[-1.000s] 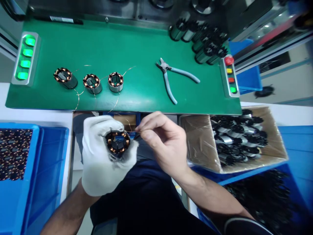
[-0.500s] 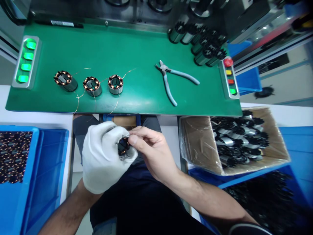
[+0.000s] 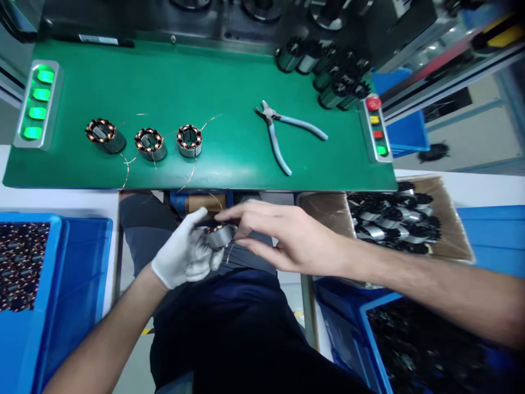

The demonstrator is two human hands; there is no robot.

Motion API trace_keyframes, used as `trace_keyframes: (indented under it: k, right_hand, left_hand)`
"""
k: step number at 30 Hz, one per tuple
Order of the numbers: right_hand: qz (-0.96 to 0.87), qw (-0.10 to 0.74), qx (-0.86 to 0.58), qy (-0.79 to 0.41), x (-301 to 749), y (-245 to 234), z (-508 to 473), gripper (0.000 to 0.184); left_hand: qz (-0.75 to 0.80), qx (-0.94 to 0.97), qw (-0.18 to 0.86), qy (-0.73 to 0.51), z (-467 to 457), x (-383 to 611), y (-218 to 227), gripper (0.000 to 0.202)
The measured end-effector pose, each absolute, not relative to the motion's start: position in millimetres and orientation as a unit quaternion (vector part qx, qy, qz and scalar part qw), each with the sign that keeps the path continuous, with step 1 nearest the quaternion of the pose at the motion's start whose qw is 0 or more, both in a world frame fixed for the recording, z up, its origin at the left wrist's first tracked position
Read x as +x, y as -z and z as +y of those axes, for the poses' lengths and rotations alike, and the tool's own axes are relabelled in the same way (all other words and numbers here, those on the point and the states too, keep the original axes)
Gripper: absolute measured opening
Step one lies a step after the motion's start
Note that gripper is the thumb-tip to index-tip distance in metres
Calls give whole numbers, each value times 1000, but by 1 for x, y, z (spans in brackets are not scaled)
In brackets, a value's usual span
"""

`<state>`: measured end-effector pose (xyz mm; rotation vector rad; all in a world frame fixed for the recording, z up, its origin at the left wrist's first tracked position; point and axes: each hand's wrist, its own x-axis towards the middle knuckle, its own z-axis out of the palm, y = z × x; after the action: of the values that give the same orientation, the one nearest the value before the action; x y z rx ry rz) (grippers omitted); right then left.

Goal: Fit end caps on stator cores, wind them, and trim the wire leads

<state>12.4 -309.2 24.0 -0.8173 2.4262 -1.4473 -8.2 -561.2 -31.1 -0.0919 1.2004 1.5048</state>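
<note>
My left hand (image 3: 185, 254), in a white glove, is closed round a small wound stator (image 3: 219, 235) held over my lap, below the green mat's front edge. My bare right hand (image 3: 287, 235) reaches across from the right, and its fingertips touch the same stator. Thin copper wire trails from the part. Three wound stators (image 3: 150, 143) with loose copper leads stand in a row on the left of the green mat (image 3: 229, 87). Blue-handled cutting pliers (image 3: 283, 134) lie on the mat, right of centre.
Black unwound cores (image 3: 328, 71) cluster at the mat's back right. A cardboard box (image 3: 455, 230) of cores sits at right, a blue bin (image 3: 24, 262) of wound stators at left. Green lamps (image 3: 36, 101) and a button panel (image 3: 374, 128) flank the mat.
The stator was turned from facing up to lying on its side. My left hand shifted slightly right, and my right hand went from pinching a wire to laying fingers on the stator.
</note>
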Motion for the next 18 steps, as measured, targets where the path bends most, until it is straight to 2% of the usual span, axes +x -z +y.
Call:
trace_keyframes:
  k: [1,2,4,6,7,9,11,13,16,18]
  right_hand:
    - [819,147,-225,508,16,-21,-305,13]
    - [807,195,-157,535,22,-18,-301,15]
    - [750,277,-28,600,36,-8,-299,26]
    - [673,336,42,658,48,-2,-301,38]
    - [650,347,50,674,51,-2,-304,40]
    - [678,310,10,667,51,-5,-309,32]
    - [752,212,-114,613,43,-12,-312,17]
    - [780,139,-248,557,30,-19,-310,12]
    - [760,96,-378,519,14,-29,-300,17]
    - [757,76,-376,528,10,-35,-291,8]
  left_hand:
    - [516,-64,563,-642,-563,-4,39,89]
    - [573,-67,511,-637,-565,3,44,89]
    - [758,10,307,-576,-567,23,44,72]
    - [885,163,72,-429,-565,41,33,59]
    - [904,231,-18,-360,-563,47,26,51]
    - [897,308,-101,-301,-557,50,10,34]
    - [886,301,-67,-347,-553,41,-2,21]
    - [859,295,57,-414,-553,28,-12,14]
    - [807,322,197,-454,-559,15,-20,5]
    - [811,310,179,-462,-566,15,-22,12]
